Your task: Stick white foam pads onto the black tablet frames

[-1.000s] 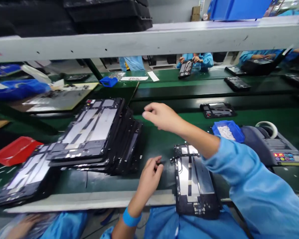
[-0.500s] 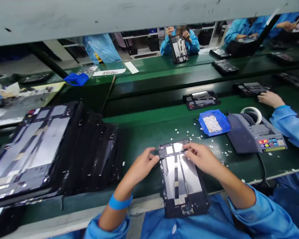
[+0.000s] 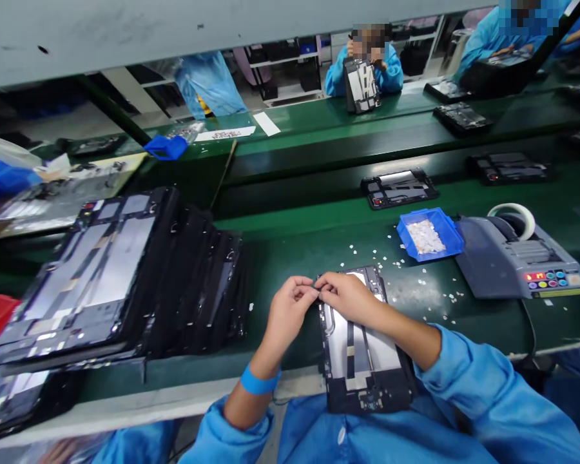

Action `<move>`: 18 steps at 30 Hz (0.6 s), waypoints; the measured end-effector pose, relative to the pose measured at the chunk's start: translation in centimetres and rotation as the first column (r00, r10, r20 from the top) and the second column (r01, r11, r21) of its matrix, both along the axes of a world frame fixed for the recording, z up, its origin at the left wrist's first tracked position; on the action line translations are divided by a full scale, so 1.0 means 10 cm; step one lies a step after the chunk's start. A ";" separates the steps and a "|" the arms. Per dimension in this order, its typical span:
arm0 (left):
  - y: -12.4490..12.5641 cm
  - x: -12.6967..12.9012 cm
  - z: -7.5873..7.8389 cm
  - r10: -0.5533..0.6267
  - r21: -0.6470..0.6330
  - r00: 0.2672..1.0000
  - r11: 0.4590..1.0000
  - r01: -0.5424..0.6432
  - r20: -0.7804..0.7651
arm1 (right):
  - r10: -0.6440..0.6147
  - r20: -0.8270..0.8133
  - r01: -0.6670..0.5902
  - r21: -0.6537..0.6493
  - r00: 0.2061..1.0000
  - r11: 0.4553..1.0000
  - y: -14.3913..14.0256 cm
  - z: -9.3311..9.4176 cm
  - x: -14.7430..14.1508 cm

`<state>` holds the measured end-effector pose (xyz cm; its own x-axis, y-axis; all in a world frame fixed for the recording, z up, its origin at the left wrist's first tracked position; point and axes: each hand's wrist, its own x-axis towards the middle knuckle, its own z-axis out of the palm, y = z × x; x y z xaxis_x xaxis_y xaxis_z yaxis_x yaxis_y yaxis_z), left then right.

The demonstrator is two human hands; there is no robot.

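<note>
An opened tablet point(image 3: 357, 351) with silver battery panels and a black lower section rests tilted over the bench's front edge, against my blue clothing. At its upper left edge my left hand point(image 3: 292, 306), with a blue band on the wrist, has thumb and forefinger pinched together. My right hand point(image 3: 345, 298) reaches across the tablet's upper part, fingertips closed and meeting the left ones. Anything between the fingertips is too small to make out. The right hand covers part of the tablet's top panels.
On the left stands a big stack of tablets point(image 3: 96, 270). A blue tray point(image 3: 457, 245) of small white pieces and a grey tape dispenser point(image 3: 493, 264) are on the right. White scraps point(image 3: 399, 263) litter the green bench. Another tablet point(image 3: 401, 188) lies further back. Co-workers sit opposite.
My right hand has moved left from the tablet's top right to meet my left hand at the left edge. A co-worker's hand at the right has left the tablet there.
</note>
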<state>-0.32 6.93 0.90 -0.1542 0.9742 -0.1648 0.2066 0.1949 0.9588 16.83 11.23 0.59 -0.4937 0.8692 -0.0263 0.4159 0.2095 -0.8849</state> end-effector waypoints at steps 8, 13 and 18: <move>-0.06 0.15 -0.16 0.110 -0.003 0.972 0.994 -0.112 0.206 | -0.126 -0.015 0.127 0.080 0.992 0.989 -0.07 -0.08 0.01; -0.05 0.20 -0.17 0.139 -0.015 0.965 0.990 -0.139 0.223 | -0.092 0.040 0.062 0.477 0.995 0.877 -0.20 -0.11 0.09; -0.08 0.24 -0.17 0.142 0.065 0.982 0.986 -0.151 0.126 | -0.132 0.109 0.059 0.505 0.985 0.861 -0.20 -0.14 0.09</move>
